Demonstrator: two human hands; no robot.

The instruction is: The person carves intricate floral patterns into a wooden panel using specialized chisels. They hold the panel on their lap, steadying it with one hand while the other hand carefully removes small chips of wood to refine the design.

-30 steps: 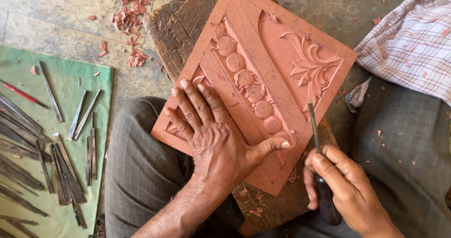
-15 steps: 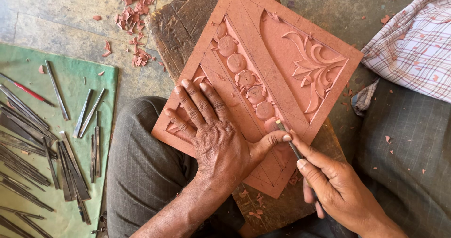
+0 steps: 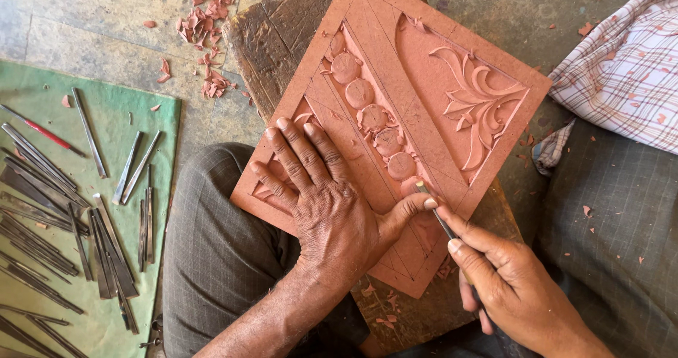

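Fingers of my left hand point(image 3: 328, 203) lie splayed flat on the carved panel point(image 3: 424, 82), while my right hand point(image 3: 512, 287) pinches a chisel point(image 3: 436, 213).

Counted: one carved terracotta panel point(image 3: 417, 111), one wooden block point(image 3: 282, 40) under it, one chisel point(image 3: 434, 210) in use, one red-handled tool point(image 3: 42, 130), one checked cloth point(image 3: 621, 68), two hands. Loose chisels point(image 3: 85, 224) on mat: too many to be counted.

You sit on a stone floor point(image 3: 92, 33) strewn with reddish shavings point(image 3: 201, 26). A green mat point(image 3: 42, 111) of metal chisels point(image 3: 106, 238) lies on it (at your left), beside a wooden block point(image 3: 272, 40) under the panel point(image 3: 395, 118).
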